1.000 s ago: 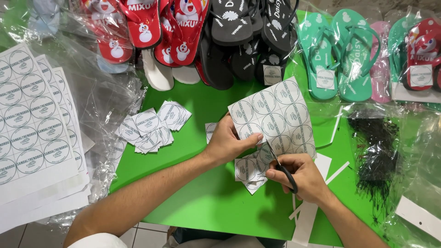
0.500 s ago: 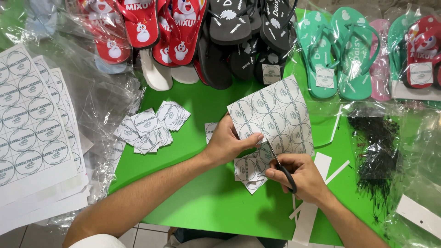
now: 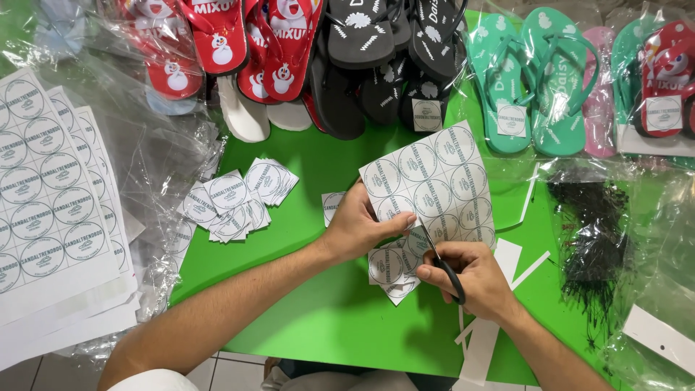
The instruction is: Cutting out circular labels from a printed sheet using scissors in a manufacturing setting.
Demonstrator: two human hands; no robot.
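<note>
My left hand holds a white sheet of round printed labels by its lower left corner, tilted above the green table. My right hand grips black-handled scissors, whose blades are at the sheet's lower edge. Under both hands lies a small heap of cut square labels. A larger pile of cut labels lies to the left on the table.
Stacked uncut label sheets lie at the left on clear plastic bags. Red, black, green and pink flip-flops line the far edge. White paper offcuts and a black bundle of ties lie at the right.
The scissors have worked slightly along the sheet's lower edge; both hands and the sheet stay almost where they were.
</note>
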